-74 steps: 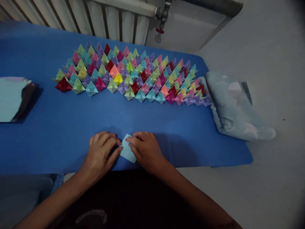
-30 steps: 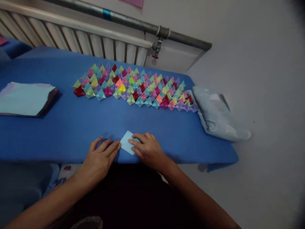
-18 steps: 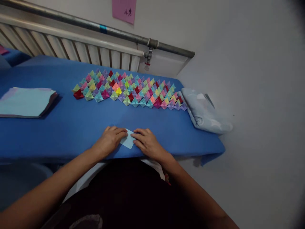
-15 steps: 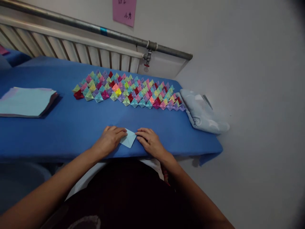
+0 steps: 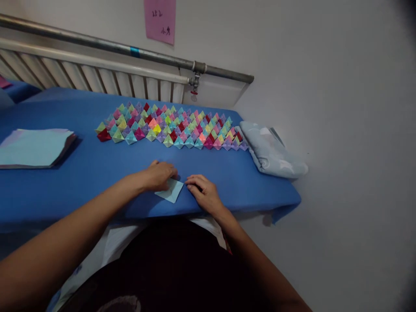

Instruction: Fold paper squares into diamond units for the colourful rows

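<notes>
A small light blue piece of folded paper [image 5: 174, 190] lies on the blue cloth near the table's front edge, with a crease across it. My left hand [image 5: 160, 174] reaches over its upper left part, fingers bent down and closed on it; the fingertips are partly hidden. Just off the paper's right corner rests my right hand [image 5: 204, 190], its fingers loosely curved and the thumb apart from them, with nothing visible between. Behind both hands, many colourful folded paper pieces [image 5: 169, 141] stand in slanting rows.
To the left lies a stack of paper sheets [image 5: 35, 147], light blue on top. A folded grey-blue patterned blanket [image 5: 273, 151] sits at the table's right end. A white radiator [image 5: 107, 82] with a metal pipe [image 5: 97, 42] runs along the wall behind, below a pink note [image 5: 160, 21].
My left hand has turned and shifted up over the folded paper, its fingers now pointing down. The right hand stays almost in place. The camera view has shifted slightly.
</notes>
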### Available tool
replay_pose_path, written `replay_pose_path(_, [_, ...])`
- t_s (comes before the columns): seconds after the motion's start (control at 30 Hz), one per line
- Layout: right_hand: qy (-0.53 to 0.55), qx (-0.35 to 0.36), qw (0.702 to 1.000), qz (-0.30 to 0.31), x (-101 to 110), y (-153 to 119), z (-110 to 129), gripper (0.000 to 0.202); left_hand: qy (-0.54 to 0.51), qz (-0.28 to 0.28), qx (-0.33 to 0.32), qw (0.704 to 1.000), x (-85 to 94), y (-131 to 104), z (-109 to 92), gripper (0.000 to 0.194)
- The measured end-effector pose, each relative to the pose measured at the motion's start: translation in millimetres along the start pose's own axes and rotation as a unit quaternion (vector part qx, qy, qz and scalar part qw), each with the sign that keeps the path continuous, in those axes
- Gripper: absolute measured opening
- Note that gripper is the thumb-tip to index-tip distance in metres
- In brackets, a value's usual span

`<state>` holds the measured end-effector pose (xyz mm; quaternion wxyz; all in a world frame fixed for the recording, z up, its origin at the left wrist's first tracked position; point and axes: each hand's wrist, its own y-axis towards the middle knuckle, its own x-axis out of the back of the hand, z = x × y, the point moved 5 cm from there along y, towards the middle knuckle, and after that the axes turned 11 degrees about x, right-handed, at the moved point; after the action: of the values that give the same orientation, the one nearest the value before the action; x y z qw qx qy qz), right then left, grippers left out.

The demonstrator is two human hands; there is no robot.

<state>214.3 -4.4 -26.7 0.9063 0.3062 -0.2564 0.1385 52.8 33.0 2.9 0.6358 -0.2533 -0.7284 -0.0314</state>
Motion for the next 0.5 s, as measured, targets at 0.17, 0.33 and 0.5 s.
replay_pose_path(0.17, [0.015, -0.012, 1.000, -0.019, 2.1, -0.4, -2.4, 0.017, -0.029, 0.047, 0.072, 0.996, 6.0, 21.1, 7.9, 0.034])
replay_pose_path(0.33, [0.023, -0.018, 0.999, -0.024, 2.2, -0.1, -4.1, 0.018, -0.132, 0.084, 0.111, 0.981, 3.2, 14.6, 27.1, 0.024])
replay_pose_path(0.5, [0.058, -0.033, 0.997, -0.033, 4.6, 0.9, -1.8, 0.017, -0.311, 0.053, 0.131, 0.940, -0.4, -16.9, 45.7, 0.032])
